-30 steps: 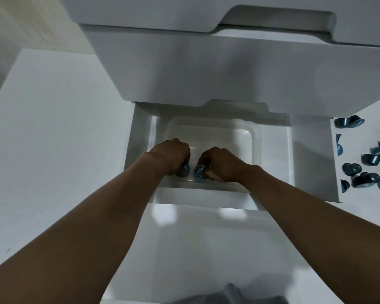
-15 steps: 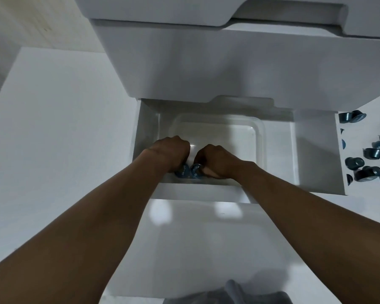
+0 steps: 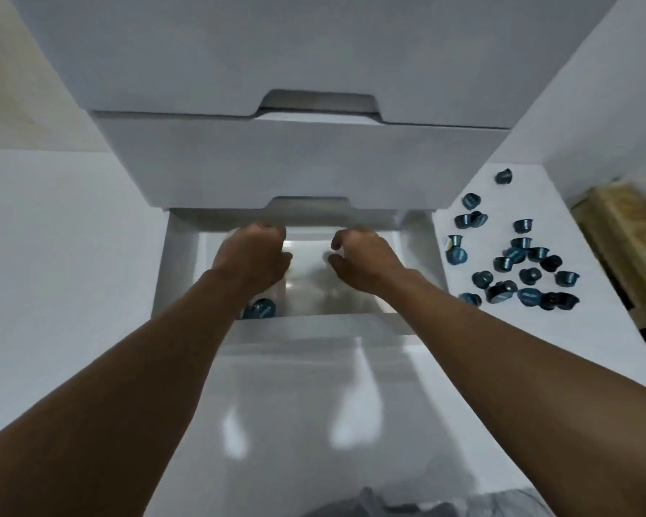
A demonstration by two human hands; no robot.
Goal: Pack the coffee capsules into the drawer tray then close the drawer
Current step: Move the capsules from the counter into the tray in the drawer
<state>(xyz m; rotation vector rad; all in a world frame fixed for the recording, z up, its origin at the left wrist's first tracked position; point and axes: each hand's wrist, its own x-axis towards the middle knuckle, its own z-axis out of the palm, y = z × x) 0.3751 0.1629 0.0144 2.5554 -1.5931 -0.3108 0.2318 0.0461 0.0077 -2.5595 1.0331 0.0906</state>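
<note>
Open white drawer (image 3: pixel 180 263): far side overhung by closed white drawer front (image 3: pixel 295 162) above. Left hand (image 3: pixel 254 255) and right hand (image 3: pixel 362 255) fill mid-cavity, gap between free. Dark blue coffee capsules (image 3: pixel 262 308) occupy near-left corner.

- White top (image 3: pixel 545 203) on the right, many loose capsules (image 3: pixel 529 296) on it.
- Open drawer (image 3: pixel 180 263) holding a clear tray (image 3: pixel 310 289), packed capsules (image 3: pixel 263 307) in its near left corner.

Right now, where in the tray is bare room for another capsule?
The clear plastic tray is bare from the blue coffee capsules in its front-left corner across to its right side. Loose capsules crowd the white surface outside.
</note>
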